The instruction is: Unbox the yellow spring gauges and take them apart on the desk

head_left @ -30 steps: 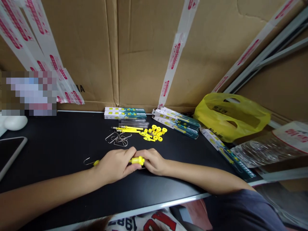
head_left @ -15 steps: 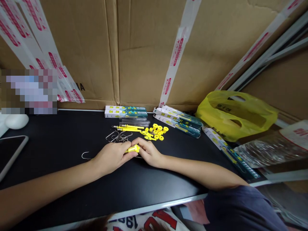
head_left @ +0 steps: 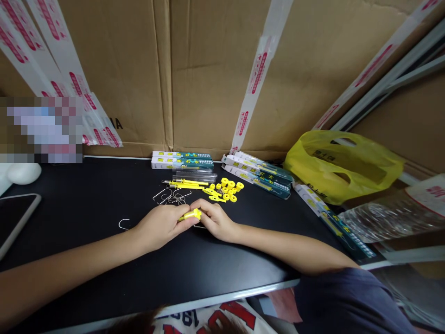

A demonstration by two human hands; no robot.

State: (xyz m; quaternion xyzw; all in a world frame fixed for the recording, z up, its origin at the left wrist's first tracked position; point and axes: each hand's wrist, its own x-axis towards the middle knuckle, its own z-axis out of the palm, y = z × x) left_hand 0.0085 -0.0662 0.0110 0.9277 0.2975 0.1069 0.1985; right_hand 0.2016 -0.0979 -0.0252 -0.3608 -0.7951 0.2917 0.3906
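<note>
My left hand [head_left: 162,224] is closed around a slim tube-shaped spring scale [head_left: 189,215] with a yellow end piece. Most of its body is hidden inside the palm. My right hand [head_left: 215,220] has its fingers curled against the yellow end, thumb and fingertips pressed close to it. A metal hook [head_left: 123,223] shows just beyond the left wrist; whether it belongs to the held scale, I cannot tell. Behind the hands lie a tangle of wire hooks [head_left: 174,196], yellow rods with springs [head_left: 187,184], clear tubes [head_left: 194,175] and several small yellow caps [head_left: 231,185].
Printed boxes [head_left: 182,160] stand against the cardboard wall [head_left: 208,93], with more boxes [head_left: 257,174] to their right and one box [head_left: 333,220] at the table's right edge. A yellow bag [head_left: 342,167] and a plastic bottle [head_left: 378,218] are beside it. A phone [head_left: 17,222] lies left.
Both hands stay nearly in place. The yellow end piece has turned slightly between the fingers, and the view has shifted a little.
</note>
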